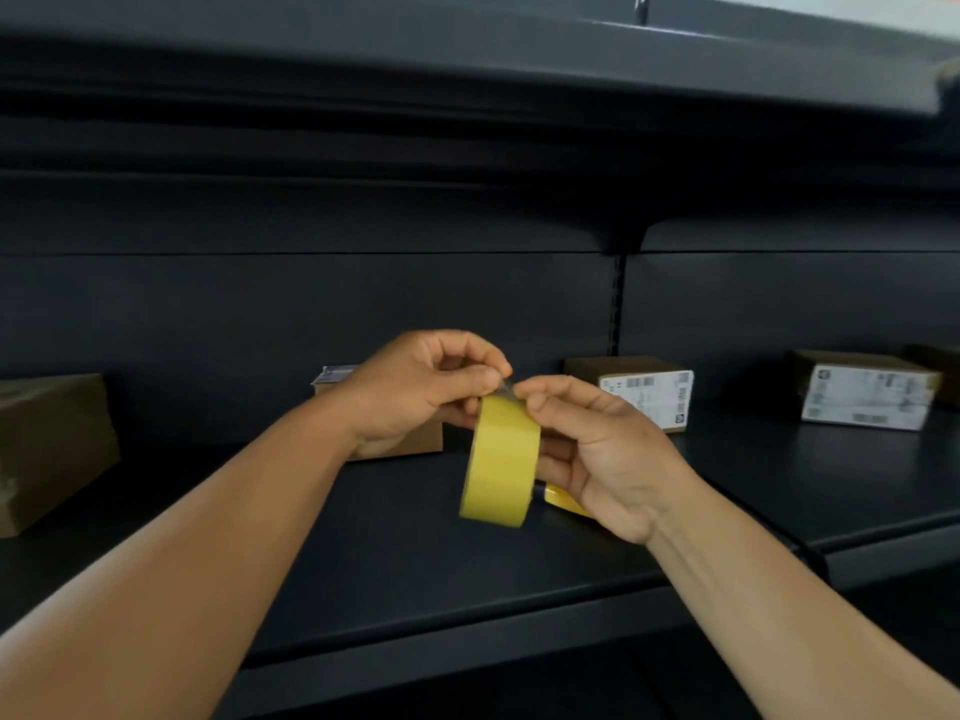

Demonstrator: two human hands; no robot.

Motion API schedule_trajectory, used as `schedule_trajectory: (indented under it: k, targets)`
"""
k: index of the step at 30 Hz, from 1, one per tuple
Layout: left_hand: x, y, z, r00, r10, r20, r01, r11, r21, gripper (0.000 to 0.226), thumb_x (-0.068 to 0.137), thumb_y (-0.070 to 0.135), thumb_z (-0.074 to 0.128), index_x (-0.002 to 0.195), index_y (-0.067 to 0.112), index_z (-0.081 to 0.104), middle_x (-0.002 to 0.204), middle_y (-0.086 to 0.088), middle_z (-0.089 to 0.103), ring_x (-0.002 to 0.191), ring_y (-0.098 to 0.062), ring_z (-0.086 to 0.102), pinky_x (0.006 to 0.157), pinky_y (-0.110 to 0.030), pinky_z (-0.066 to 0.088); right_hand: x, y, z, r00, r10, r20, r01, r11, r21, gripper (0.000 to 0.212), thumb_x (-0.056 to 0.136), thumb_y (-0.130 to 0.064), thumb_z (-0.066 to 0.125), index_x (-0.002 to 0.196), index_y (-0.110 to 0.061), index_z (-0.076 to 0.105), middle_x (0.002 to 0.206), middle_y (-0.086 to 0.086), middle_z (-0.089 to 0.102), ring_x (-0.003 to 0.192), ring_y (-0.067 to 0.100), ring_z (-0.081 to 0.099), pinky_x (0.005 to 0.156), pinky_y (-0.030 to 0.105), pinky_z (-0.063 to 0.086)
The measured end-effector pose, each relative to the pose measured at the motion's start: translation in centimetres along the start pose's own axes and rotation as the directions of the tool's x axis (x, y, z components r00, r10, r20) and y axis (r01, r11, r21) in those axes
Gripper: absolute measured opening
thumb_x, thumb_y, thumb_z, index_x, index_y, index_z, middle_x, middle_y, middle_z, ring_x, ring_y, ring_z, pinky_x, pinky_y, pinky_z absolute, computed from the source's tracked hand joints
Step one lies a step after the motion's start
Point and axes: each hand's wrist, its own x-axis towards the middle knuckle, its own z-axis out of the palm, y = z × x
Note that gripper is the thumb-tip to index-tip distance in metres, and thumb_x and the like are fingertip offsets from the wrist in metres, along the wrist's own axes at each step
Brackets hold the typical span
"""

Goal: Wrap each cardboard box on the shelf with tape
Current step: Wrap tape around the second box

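A yellow tape roll (pixel 501 459) is held upright above the dark shelf (pixel 395 543), between both hands. My right hand (pixel 597 454) grips the roll from its right side, thumb on the top edge. My left hand (pixel 421 387) pinches the loose tape end at the top of the roll. Several cardboard boxes stand on the shelf: one (pixel 415 441) mostly hidden behind my left hand, one with a white label (pixel 644 389) behind my right hand, another labelled box (pixel 862 389) at the far right, and a brown box (pixel 52 449) at the left edge.
A small yellow object (pixel 563 500) lies on the shelf under my right hand, partly hidden. An upper shelf (pixel 467 70) overhangs the space. A further brown box (pixel 943 371) shows at the right edge. A seam (pixel 815 553) divides the shelf into two sections.
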Motion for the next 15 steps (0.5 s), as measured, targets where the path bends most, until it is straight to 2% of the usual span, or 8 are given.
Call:
schedule_trajectory:
  k: [3,7,10,15]
  targets:
    - [0.0,0.4,0.5,0.997,-0.016,0.081,0.021,0.998,-0.063,0.007,0.078,0.013,0.063,0.081,0.014,0.07,0.076,-0.005,0.06,0.059,-0.003,0.056,0.059,-0.017,0.051,-1.1,-0.6,-0.6,1.0,0.001,-0.009,-0.001,1.0,-0.016,0.011,0.089,-0.007,0.057,0.085,-0.01,0.067,0.075,0.005,0.071,0.065,0.014,0.068,0.056,0.025,0.057]
    - [0.1,0.6,1.3,0.984,-0.021,0.178,0.049,0.987,-0.156,0.017,0.073,0.02,0.063,0.084,0.015,0.076,0.081,-0.001,0.07,0.076,-0.008,0.065,0.069,-0.02,0.054,-2.0,-1.6,-1.2,0.999,-0.008,-0.032,0.006,0.999,-0.051,0.015,0.089,-0.006,0.057,0.099,0.0,0.066,0.088,0.013,0.071,0.074,0.018,0.069,0.065,0.029,0.058]
    - [0.8,0.8,2.5,0.982,-0.017,0.189,0.05,0.983,-0.175,0.027,0.076,0.026,0.06,0.097,0.014,0.072,0.092,-0.001,0.072,0.09,-0.013,0.066,0.076,-0.023,0.055,-2.4,-2.5,-2.3,0.997,-0.041,-0.07,0.036,0.996,-0.078,0.021,0.089,-0.006,0.057,0.106,0.004,0.063,0.09,0.013,0.071,0.075,0.018,0.069,0.064,0.028,0.059]
    - [2.7,1.8,4.8,0.996,-0.049,0.074,0.066,0.968,-0.244,0.042,0.079,0.039,0.054,0.11,0.013,0.064,0.106,-0.006,0.065,0.079,-0.015,0.064,0.077,-0.03,0.058,-2.3,-4.1,-5.1,0.972,-0.144,-0.187,0.115,0.981,-0.154,0.01,0.089,-0.004,0.058,0.084,-0.006,0.066,0.082,0.009,0.071,0.07,0.015,0.069,0.058,0.025,0.056]
